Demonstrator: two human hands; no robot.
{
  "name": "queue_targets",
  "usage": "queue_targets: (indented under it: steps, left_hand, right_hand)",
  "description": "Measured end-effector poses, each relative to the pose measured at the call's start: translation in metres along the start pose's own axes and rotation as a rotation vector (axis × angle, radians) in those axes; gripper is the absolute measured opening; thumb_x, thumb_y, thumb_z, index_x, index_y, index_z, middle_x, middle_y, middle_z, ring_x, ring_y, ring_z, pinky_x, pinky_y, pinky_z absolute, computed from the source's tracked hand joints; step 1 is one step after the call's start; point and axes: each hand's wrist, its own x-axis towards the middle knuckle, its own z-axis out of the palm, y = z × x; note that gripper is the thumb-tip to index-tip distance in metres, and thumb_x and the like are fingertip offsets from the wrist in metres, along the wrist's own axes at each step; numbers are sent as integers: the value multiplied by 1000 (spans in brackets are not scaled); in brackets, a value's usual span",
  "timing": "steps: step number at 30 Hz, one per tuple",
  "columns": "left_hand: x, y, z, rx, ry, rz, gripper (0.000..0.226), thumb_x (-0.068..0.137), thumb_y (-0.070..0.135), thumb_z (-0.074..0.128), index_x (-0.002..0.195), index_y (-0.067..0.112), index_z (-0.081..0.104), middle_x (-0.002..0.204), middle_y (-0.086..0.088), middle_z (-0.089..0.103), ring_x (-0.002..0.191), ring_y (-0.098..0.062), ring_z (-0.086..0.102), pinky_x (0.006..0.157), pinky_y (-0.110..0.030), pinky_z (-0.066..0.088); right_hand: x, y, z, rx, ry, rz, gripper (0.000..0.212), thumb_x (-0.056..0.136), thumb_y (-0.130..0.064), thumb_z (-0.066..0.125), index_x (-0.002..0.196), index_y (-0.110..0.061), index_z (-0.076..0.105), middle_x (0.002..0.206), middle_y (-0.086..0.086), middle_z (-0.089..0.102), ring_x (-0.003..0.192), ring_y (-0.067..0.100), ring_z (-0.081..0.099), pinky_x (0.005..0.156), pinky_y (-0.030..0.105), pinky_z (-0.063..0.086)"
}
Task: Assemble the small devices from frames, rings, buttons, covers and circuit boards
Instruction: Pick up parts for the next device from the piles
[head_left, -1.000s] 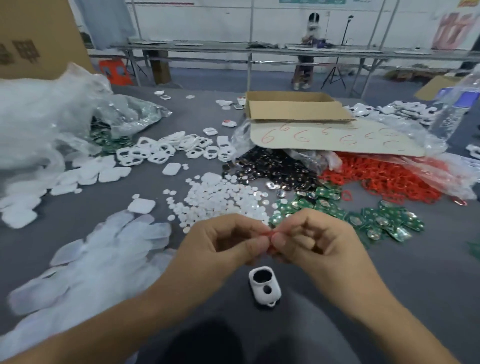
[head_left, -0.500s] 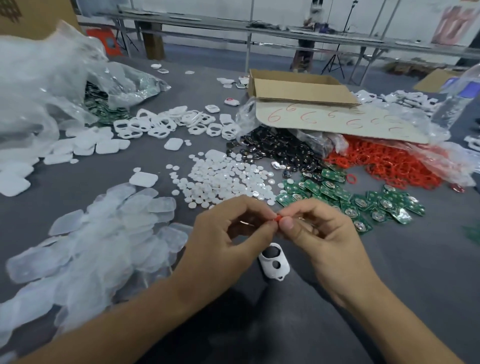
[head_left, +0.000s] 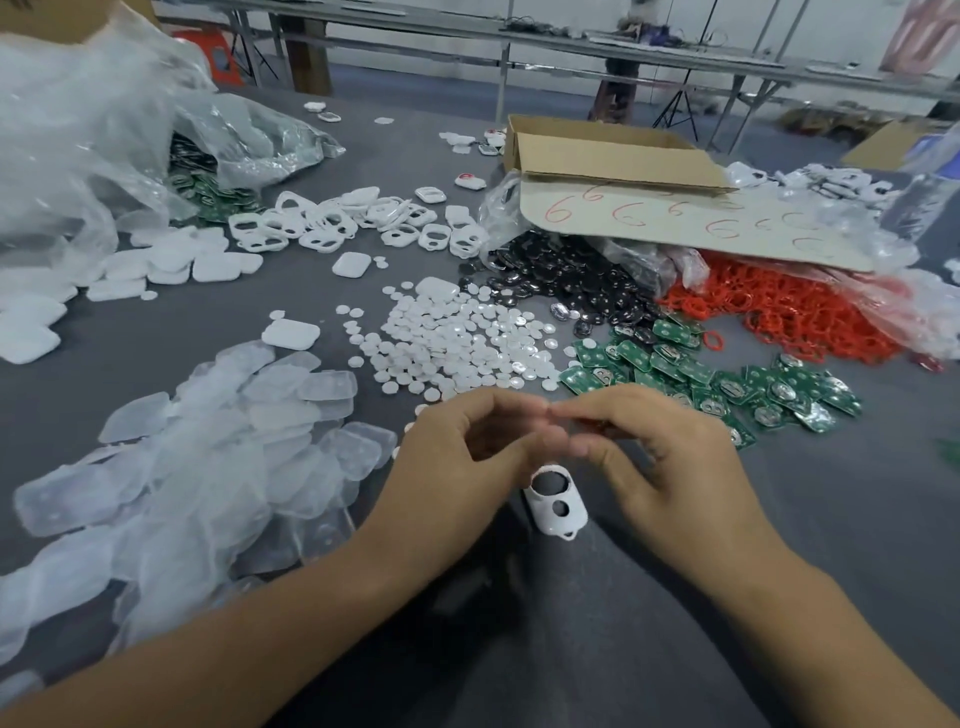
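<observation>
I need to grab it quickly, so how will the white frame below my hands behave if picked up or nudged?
The white frame looks like a thin plastic shell with two holes, so probably light and stiff. It sits tilted on the grey surface, so a nudge may tip it. Its glossy finish could be slippery.

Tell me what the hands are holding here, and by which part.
The right hand pinches a small reddish piece at the fingertips of the left hand; blurred and mostly hidden, so which part cannot be told. The white frame lies below, unheld.
</observation>
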Motion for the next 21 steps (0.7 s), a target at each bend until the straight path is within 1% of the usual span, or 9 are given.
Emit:
queue_targets:
  steps: [2, 3, 4, 6, 9, 13, 17, 19, 21]
  left_hand:
    - [-3, -3, -1, 328, 23, 102, 58, 67, 57, 85, 119, 45, 62, 109, 25, 66, 103, 1, 64, 82, -9, 47]
    - [-5, -5, 0, 487, -10, 128, 74, 60, 66, 83, 125, 51, 52, 112, 28, 60, 109, 2, 56, 86, -10, 43]
    - [-6, -7, 1, 610, -61, 139, 86, 56, 71, 81, 131, 53, 43, 113, 29, 55, 114, 3, 50, 92, -14, 41]
    - [-7, -12, 3, 712, -149, 141, 98, 58, 70, 84, 137, 51, 31, 112, 28, 54, 115, 4, 43, 99, -18, 37]
    - [-5, -15, 3, 652, -160, 123, 99, 61, 56, 91, 137, 53, 27, 109, 25, 60, 112, 5, 46, 95, -11, 34]
    - [-4, -16, 2, 546, -141, 103, 104, 55, 45, 97, 134, 51, 31, 102, 23, 64, 105, 5, 55, 92, -13, 42]
    - [-3, -18, 1, 486, -147, 126, 110, 50, 41, 101, 135, 49, 31, 105, 19, 67, 102, 5, 60, 88, -14, 46]
    - [-3, -19, 1, 482, -141, 119, 112, 49, 43, 101, 135, 49, 31, 106, 17, 65, 102, 4, 60, 88, -15, 48]
    - [-2, -20, 1, 484, -142, 112, 111, 48, 43, 101, 135, 49, 31, 101, 16, 66, 101, 6, 59, 88, -14, 47]
  right_hand:
    - [0, 3, -5, -8, -38, 84, 23, 87, -9, 77, 103, -24, 74, 100, -13, 70, 94, 2, 65, 82, 20, 51]
    - [-1, 4, -7, 7, -65, 130, 26, 85, -7, 79, 100, -27, 74, 100, -12, 69, 93, 4, 65, 81, 19, 51]
    - [-1, 5, -9, 21, -93, 163, 31, 83, -6, 80, 97, -32, 73, 99, -12, 67, 91, 6, 64, 80, 17, 49]
    - [-2, 4, -10, 43, -154, 210, 34, 80, -7, 83, 97, -35, 72, 96, -14, 67, 89, 7, 64, 78, 16, 49]
    - [-2, 1, -10, 23, -258, 221, 30, 82, -13, 82, 104, -32, 75, 92, -13, 70, 86, 6, 66, 76, 24, 53]
    - [-1, -3, -9, -35, -277, 176, 21, 79, -21, 84, 95, -34, 76, 82, -10, 69, 79, 7, 64, 71, 26, 49]
    - [0, -7, -10, -7, -278, 202, 18, 76, -27, 87, 88, -37, 78, 78, -13, 66, 77, 8, 64, 67, 20, 48]
    - [1, -10, -11, -22, -306, 195, 17, 77, -28, 86, 89, -37, 78, 79, -13, 66, 78, 7, 64, 69, 22, 49]
    - [2, -12, -12, -53, -336, 177, 16, 78, -27, 85, 90, -35, 79, 81, -14, 66, 78, 6, 63, 70, 26, 50]
